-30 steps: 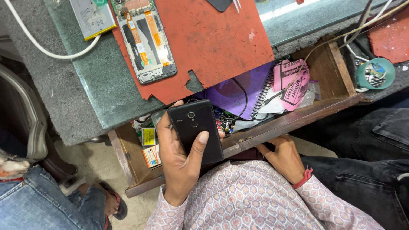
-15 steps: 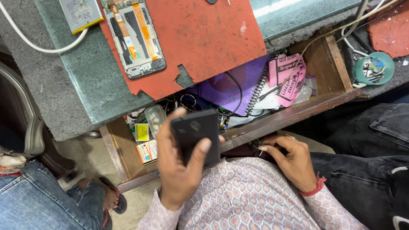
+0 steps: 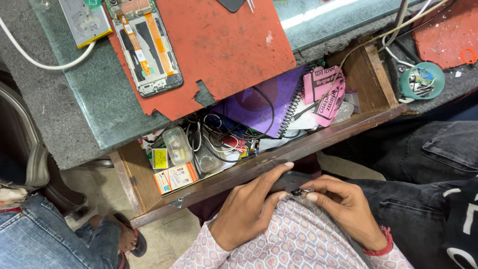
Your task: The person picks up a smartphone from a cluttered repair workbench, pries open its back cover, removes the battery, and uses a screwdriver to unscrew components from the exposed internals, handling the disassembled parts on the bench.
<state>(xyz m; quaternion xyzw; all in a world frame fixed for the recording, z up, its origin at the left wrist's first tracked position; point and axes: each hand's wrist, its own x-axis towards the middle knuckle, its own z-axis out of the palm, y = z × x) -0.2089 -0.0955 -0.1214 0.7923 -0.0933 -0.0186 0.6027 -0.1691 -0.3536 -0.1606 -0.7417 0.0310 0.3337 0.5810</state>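
Observation:
A black phone (image 3: 291,180) lies low against my lap, just below the front edge of the open wooden drawer (image 3: 259,169). My left hand (image 3: 246,209) wraps over its left side, fingers curled around it. Fingertips of my right hand (image 3: 343,206) pinch at the phone's lower edge, where a small metal piece (image 3: 300,191) shows. Most of the phone is hidden under both hands.
The drawer holds tangled cables (image 3: 219,137), a purple spiral notebook (image 3: 264,104), pink cards (image 3: 323,92) and small boxes (image 3: 174,177). An opened phone (image 3: 147,50) lies on a red mat (image 3: 224,45) on the counter. Another person's jeans and sandalled foot (image 3: 119,239) are at left.
My left hand brought the black phone down from above the drawer to my lap. My right hand moved in and took hold of its lower edge.

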